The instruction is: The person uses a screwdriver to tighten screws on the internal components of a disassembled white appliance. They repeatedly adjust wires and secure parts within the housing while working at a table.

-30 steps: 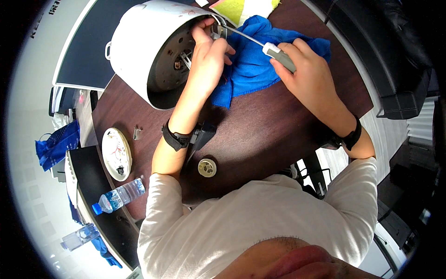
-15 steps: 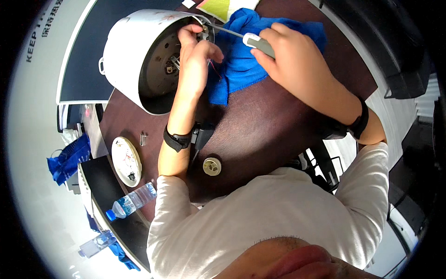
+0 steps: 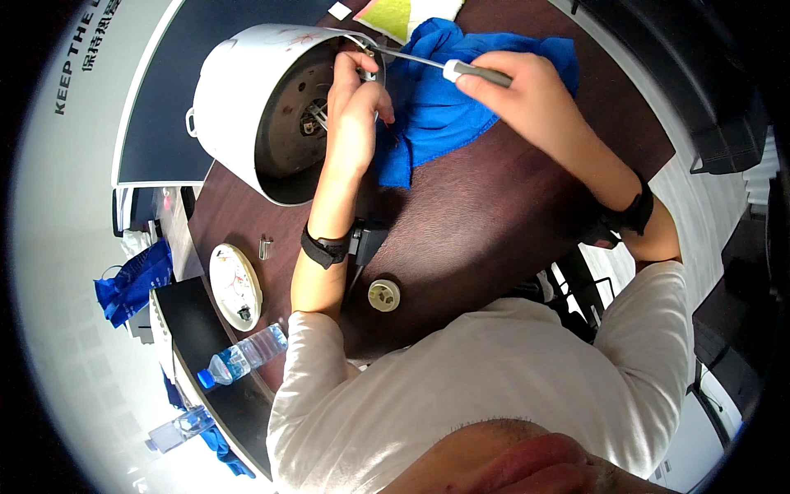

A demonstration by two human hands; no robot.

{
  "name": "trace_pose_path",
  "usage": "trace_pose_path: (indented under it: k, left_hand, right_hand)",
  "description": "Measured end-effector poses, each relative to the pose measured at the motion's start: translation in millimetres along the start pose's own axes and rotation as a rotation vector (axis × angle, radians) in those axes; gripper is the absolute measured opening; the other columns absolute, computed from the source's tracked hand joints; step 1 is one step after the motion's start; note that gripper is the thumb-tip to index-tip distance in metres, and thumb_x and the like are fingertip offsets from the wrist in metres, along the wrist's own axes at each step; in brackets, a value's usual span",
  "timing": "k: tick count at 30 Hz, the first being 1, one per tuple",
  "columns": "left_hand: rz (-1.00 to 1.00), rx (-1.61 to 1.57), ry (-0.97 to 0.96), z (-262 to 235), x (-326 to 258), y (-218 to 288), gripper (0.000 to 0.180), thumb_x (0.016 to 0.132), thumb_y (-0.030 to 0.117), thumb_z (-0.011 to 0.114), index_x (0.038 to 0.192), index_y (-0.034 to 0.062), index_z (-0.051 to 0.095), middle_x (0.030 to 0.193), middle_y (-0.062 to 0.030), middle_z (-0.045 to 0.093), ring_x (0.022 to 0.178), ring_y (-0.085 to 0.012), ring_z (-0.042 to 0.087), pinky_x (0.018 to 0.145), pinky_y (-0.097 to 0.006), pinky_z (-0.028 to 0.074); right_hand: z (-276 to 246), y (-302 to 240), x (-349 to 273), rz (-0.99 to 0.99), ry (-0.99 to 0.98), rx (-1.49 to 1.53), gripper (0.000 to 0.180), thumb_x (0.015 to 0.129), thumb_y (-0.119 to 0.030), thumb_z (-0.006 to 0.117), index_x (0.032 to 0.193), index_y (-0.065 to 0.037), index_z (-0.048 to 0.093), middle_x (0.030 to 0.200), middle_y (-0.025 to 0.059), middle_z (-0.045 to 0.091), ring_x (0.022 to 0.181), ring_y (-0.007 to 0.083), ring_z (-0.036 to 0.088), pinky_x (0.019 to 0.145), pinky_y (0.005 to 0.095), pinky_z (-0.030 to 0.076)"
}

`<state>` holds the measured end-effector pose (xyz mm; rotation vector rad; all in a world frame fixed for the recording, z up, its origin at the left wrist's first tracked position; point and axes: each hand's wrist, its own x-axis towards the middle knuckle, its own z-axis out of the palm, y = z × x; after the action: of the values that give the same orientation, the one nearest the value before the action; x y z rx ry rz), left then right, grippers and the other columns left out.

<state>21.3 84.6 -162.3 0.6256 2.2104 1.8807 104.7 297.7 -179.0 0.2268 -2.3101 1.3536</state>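
A white round cooker body [image 3: 239, 107] lies on its side on the dark brown table [image 3: 494, 214], its open underside facing me. My left hand [image 3: 358, 111] grips the rim of that underside, fingers over the edge near the inner metal parts. My right hand [image 3: 531, 86] holds a screwdriver [image 3: 448, 67] with a grey and white handle; its thin shaft points left to the cooker's rim beside my left fingers. A blue cloth [image 3: 444, 107] lies under and between both hands.
A small round cream-coloured part [image 3: 383, 295] and a black block [image 3: 370, 241] lie near my left forearm. A white oval plate [image 3: 234, 286], a small metal piece [image 3: 265, 248] and a water bottle [image 3: 243, 356] sit at the left. Yellow-green paper [image 3: 395, 15] lies beyond the cloth.
The view has shifted, so the cooker and hands sit lower and to the right in the picture. My right hand has kept the screwdriver at the rim; my left hand stays on the cooker.
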Motion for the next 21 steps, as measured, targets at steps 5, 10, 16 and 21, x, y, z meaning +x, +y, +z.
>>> trace_pose_path:
  k: [5,10,16,21]
  left_hand:
    - [0.016,0.008,-0.011,1,0,0,0.019,0.079,0.007,0.046,0.098,0.0026,0.049,0.062,-0.0056,0.052,0.054,-0.0145,0.051,0.052,-0.027,0.040]
    - [0.015,0.134,-0.013,4,-3,7,0.021,0.079,0.007,0.043,0.100,0.0040,0.050,0.067,-0.0049,0.050,0.058,-0.0149,0.051,0.057,-0.025,0.042]
    - [0.060,0.128,-0.010,6,-4,10,0.017,0.082,0.007,0.044,0.098,0.0035,0.050,0.071,-0.0045,0.051,0.059,-0.0139,0.052,0.057,-0.026,0.042]
    - [0.062,0.058,0.025,5,-3,6,0.008,0.077,0.004,0.054,0.083,0.0009,0.052,0.100,-0.0086,0.052,0.062,-0.0137,0.056,0.056,-0.028,0.043]
  right_hand:
    - [-8,8,-7,0.594,-0.279,0.744,0.038,0.094,-0.037,0.067,0.084,-0.001,0.066,0.063,-0.0046,0.047,0.046,0.0032,0.035,0.041,0.0220,0.024]
    - [-8,16,-2,0.888,-0.400,1.209,0.031,0.100,-0.034,0.061,0.102,-0.002,0.063,0.072,-0.0034,0.049,0.045,-0.0006,0.032,0.040,0.0180,0.021]
    - [-7,25,-5,0.774,-0.407,1.056,0.028,0.096,-0.025,0.065,0.107,-0.001,0.058,0.076,-0.0006,0.055,0.051,0.0016,0.043,0.043,0.0172,0.031]
    - [10,18,-16,0.129,-0.060,0.127,0.027,0.086,-0.011,0.076,0.104,-0.003,0.058,0.091,0.0102,0.069,0.071,0.0200,0.068,0.060,0.0320,0.052]
